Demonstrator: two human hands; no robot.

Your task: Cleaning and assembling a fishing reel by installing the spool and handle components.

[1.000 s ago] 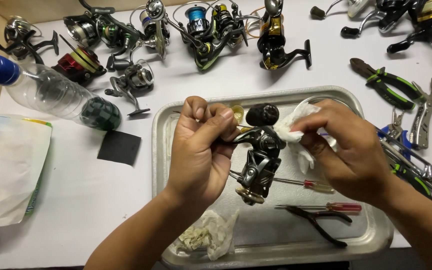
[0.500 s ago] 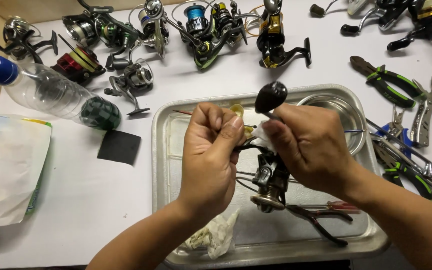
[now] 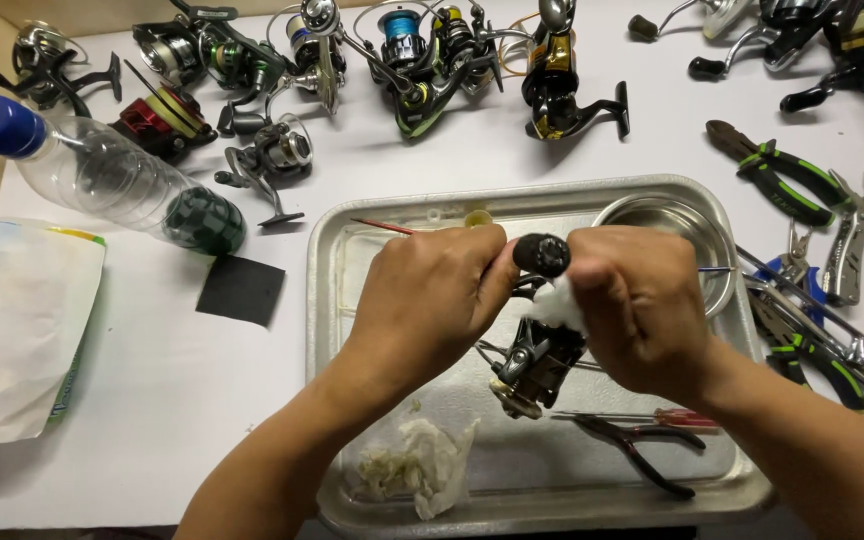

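Note:
Over a metal tray, my left hand grips a black fishing reel by its upper part, near the round black handle knob. Close beside it, my right hand presses a small white wad of tissue against the reel body just under the knob. The reel's lower end points toward the tray floor. Both hands touch the reel and hide most of its upper half.
In the tray lie a soiled crumpled tissue, black pliers, a red-handled screwdriver and a small steel bowl. Several reels line the table's far side. A plastic bottle lies left; green-handled pliers lie right.
The reel has turned in my hands and its knob has shifted left. My right hand has moved the tissue in over the reel body, and both hands sit closer together.

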